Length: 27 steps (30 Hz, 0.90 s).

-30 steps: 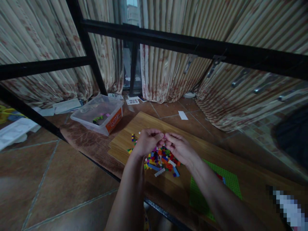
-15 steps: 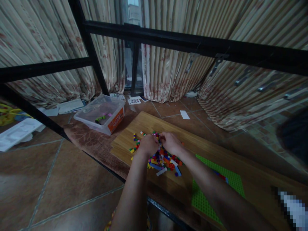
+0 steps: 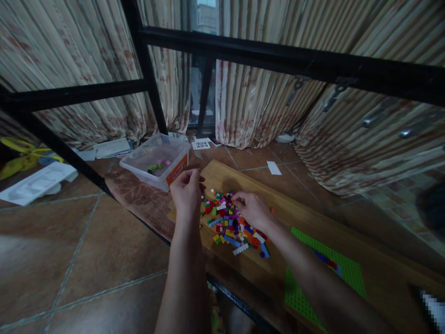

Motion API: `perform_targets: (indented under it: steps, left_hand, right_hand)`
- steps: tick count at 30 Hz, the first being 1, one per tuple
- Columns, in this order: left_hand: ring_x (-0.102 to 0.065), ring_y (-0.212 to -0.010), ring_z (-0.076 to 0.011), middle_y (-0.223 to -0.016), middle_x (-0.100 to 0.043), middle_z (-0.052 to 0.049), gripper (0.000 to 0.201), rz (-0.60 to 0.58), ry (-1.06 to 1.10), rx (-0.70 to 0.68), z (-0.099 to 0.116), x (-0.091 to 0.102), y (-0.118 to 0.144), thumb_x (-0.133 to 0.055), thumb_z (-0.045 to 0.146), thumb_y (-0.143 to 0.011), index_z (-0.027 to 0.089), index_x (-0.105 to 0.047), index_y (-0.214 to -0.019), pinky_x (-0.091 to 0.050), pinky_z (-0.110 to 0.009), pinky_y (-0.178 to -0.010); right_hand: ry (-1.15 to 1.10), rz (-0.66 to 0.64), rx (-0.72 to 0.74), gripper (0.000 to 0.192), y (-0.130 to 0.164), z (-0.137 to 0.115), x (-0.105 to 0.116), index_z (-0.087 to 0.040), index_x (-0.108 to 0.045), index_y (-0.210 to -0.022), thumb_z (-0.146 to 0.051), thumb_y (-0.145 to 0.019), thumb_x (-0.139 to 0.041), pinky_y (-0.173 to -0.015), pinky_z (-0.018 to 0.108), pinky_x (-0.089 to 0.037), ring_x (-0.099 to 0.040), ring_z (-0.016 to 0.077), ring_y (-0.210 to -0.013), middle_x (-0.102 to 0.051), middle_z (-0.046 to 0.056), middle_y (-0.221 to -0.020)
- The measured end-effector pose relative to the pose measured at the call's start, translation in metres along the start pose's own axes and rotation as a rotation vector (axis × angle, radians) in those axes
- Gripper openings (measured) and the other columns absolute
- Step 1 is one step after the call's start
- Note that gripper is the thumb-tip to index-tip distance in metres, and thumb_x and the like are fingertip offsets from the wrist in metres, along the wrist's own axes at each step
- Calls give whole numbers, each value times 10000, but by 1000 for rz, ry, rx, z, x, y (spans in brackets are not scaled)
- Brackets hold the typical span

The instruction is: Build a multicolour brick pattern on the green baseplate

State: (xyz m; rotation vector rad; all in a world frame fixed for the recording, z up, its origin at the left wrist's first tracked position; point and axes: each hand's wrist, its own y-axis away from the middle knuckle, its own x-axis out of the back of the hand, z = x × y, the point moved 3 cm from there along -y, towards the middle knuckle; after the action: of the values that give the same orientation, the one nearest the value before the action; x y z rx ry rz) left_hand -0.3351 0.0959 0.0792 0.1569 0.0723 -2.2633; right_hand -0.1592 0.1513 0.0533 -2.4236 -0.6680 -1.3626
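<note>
A pile of small coloured bricks (image 3: 233, 225) lies on a wooden board (image 3: 222, 174). My right hand (image 3: 253, 210) rests on the far right part of the pile, fingers curled down among the bricks. My left hand (image 3: 187, 190) hovers at the pile's left edge with fingers pinched together; whether a brick is between them is too small to tell. A green baseplate (image 3: 342, 269) lies to the right, with a few blue and red bricks (image 3: 328, 261) on it, partly behind my right forearm.
A clear plastic bin (image 3: 156, 160) holding a few bricks sits left of the board on a brown mat (image 3: 137, 197). Black metal frame bars (image 3: 285, 58) cross above. Curtains hang behind. Papers (image 3: 38, 178) lie on the tiled floor at left.
My hands came down from holding something together above the pile and separated. The left hand moved left toward the bin side; the right stayed on the pile. The view shifted slightly.
</note>
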Motion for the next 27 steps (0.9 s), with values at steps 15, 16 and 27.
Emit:
perform_targets:
  steps: [15, 16, 27]
  left_hand:
    - [-444, -455, -14, -606, -547, 47, 249, 101, 526, 145, 4, 18, -5, -696, 310, -617, 128, -631, -774, -353, -137, -461]
    - [-445, -456, -13, -607, -549, 46, 246, 100, 532, 146, 4, 18, -5, -696, 310, -621, 129, -631, -773, -355, -137, -463]
    - [-439, -447, -10, -597, -552, 43, 220, 21, 481, 132, 7, 7, -2, -703, 257, -591, 116, -638, -747, -355, -114, -437]
  right_hand:
    - [275, -128, 272, 198, 0, -36, -48, -193, -681, -998, -269, -824, -625, -859, 307, -428, -559, 230, -1028, -621, 82, -1041]
    - [284, -121, 271, 191, 1, -33, -48, -193, -677, -995, -249, -820, -624, -862, 311, -429, -554, 230, -1024, -622, 82, -1034]
    - [152, -2, 252, 78, 11, -35, -28, -185, -639, -903, -178, -833, -605, -865, 312, -423, -566, 206, -967, -652, 64, -959]
